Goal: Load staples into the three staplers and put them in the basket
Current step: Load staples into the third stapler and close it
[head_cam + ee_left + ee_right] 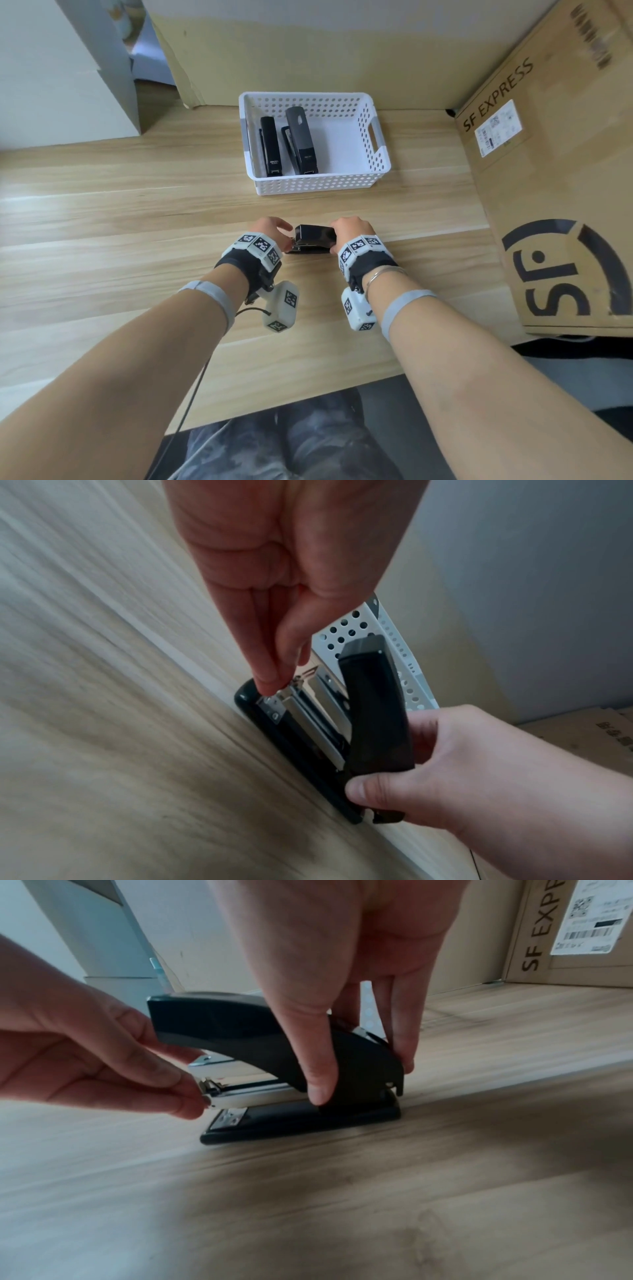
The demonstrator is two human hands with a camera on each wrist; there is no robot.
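A black stapler (313,240) (373,710) (274,1042) stands on the wooden table (137,222), its top cover lifted off the metal staple channel (243,1091). My right hand (349,229) (322,1047) grips the stapler's hinge end, thumb on one side and fingers on the other. My left hand (270,229) (274,674) pinches the front tip of the metal channel. Two more staplers, a black one (270,147) and a grey one (301,140), lie side by side in the white perforated basket (373,137) beyond.
A large SF Express cardboard box (555,188) stands at the table's right. A cardboard sheet (308,51) leans behind the basket, with white boards (68,68) at the back left. Bare wood lies to the left and in front of my hands.
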